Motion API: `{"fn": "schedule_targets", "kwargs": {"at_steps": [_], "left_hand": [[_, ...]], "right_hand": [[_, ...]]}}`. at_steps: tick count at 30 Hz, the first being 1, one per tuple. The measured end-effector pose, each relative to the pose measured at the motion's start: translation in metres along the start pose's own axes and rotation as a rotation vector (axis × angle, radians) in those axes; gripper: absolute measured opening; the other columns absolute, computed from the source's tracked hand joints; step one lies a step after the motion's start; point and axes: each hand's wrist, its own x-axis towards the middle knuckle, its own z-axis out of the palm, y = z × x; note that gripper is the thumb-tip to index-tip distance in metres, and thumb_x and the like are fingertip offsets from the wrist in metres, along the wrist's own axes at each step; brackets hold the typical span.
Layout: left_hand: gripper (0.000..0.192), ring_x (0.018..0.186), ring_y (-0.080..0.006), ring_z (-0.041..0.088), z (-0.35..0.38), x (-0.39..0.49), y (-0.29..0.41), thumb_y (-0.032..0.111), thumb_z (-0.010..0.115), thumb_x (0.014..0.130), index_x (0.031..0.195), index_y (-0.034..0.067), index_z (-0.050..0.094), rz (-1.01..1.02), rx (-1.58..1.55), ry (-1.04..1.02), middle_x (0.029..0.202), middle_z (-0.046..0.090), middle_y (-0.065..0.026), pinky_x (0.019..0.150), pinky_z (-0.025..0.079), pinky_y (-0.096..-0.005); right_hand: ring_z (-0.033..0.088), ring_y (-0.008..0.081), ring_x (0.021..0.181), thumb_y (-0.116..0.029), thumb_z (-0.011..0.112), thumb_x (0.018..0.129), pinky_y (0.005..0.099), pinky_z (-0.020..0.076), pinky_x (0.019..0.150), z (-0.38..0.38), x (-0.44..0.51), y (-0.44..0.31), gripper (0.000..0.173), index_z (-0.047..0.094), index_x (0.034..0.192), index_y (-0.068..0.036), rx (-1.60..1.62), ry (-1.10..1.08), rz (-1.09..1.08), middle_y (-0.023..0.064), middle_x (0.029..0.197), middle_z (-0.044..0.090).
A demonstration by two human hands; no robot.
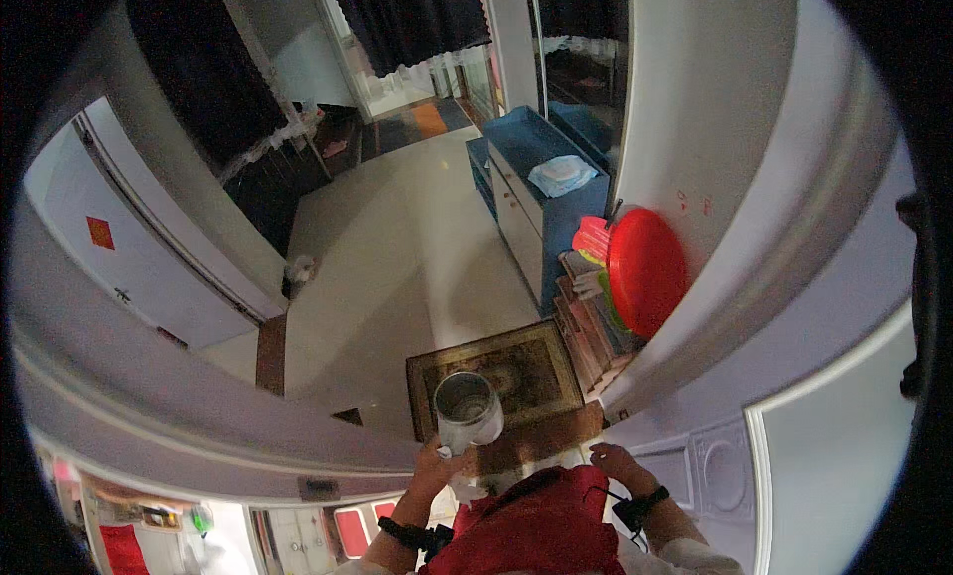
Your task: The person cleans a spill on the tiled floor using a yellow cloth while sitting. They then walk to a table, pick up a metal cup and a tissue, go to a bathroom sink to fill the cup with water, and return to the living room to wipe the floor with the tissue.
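A large pale cup with a handle and a dark rim point(470, 418) is in front of me, low in the view. My left hand point(441, 463) is shut on its handle. I look down into the cup from above; what it holds, if anything, I cannot tell. My right hand point(619, 463) hangs at the right of my red garment point(532, 526), holding nothing, its fingers loosely bent and somewhat apart. Both wrists wear black straps with small devices. A patterned doormat point(521, 374) lies on the floor beyond the cup.
A blue cabinet point(547, 232) bearing a wipes packet point(562, 175) stands ahead right. Nearer are a small rack point(584, 337) and a round red object point(648, 272) by the wall. A white door point(126, 232) is at left, a dark curtain point(413, 24) far ahead.
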Motion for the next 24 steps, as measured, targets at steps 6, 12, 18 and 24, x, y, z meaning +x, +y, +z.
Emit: {"fn": "schedule_targets", "kwargs": {"at_steps": [6,12,18,24], "left_hand": [[0.046,0.076,-0.0159,0.058,0.001,0.147,0.004,0.021,0.074,0.067,0.104,0.001,0.056,0.097,-0.225,-0.117,0.088,0.061,-0.0091,0.064,0.048,-0.0337],[0.062,0.071,-0.0223,0.059,-0.020,0.320,-0.012,0.036,0.072,0.066,0.112,0.000,0.051,0.435,0.446,-0.127,0.083,0.061,-0.0141,0.060,0.048,-0.0372],[0.060,0.073,-0.0227,0.059,-0.073,0.431,0.053,0.035,0.075,0.062,0.106,0.000,0.054,0.143,0.032,-0.131,0.084,0.061,-0.0140,0.063,0.048,-0.0378],[0.045,0.073,-0.0194,0.058,-0.128,0.518,0.092,0.028,0.075,0.063,0.096,0.003,0.058,0.158,-0.098,-0.134,0.083,0.062,-0.0084,0.065,0.048,-0.0360]], "right_hand": [[0.059,0.0169,0.082,-0.015,0.059,0.082,0.0276,0.0480,0.069,-0.029,0.076,0.021,0.028,0.056,0.107,-0.003,0.170,0.028,-0.042,0.0092,0.097,0.061],[0.060,0.0261,0.086,-0.014,0.056,0.078,0.0355,0.0493,0.070,-0.084,0.182,-0.008,0.015,0.061,0.089,-0.004,-0.684,0.234,-0.504,0.0115,0.084,0.063],[0.059,0.0232,0.081,-0.012,0.056,0.080,0.0334,0.0482,0.069,-0.109,0.290,-0.066,0.018,0.057,0.097,-0.003,-0.126,0.069,-0.064,0.0116,0.088,0.060],[0.059,0.0246,0.088,-0.010,0.060,0.076,0.0313,0.0482,0.072,-0.127,0.437,-0.107,0.022,0.059,0.097,-0.002,-0.514,-0.021,-0.554,0.0114,0.099,0.059]]}}
